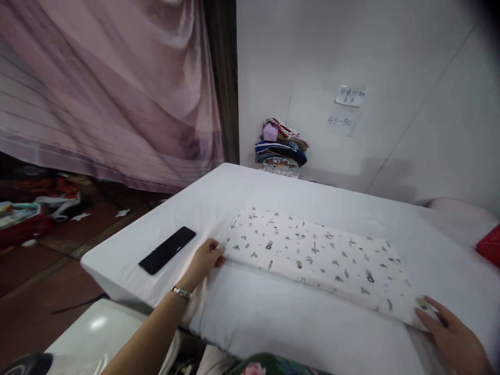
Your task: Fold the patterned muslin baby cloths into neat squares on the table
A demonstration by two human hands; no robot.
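Observation:
A folded white cloth (312, 255) printed with small grey and green figures lies as a long strip across the white-covered table. At its near left corner my left hand (209, 258) pinches the edge between thumb and fingers. My right hand (449, 330) grips the near right corner, thumb on top and the other fingers partly hidden. Between the two hands the near edge runs fairly straight. To the left of my left hand a black phone (167, 250) rests on the table.
The table (250, 185) has a white cover. Against the wall stands a stack of folded clothes (281, 146). A pink curtain (128, 94) hangs at the left. A white stool-like surface (94, 328) is at the lower left, and a red item (490, 245) at the right edge.

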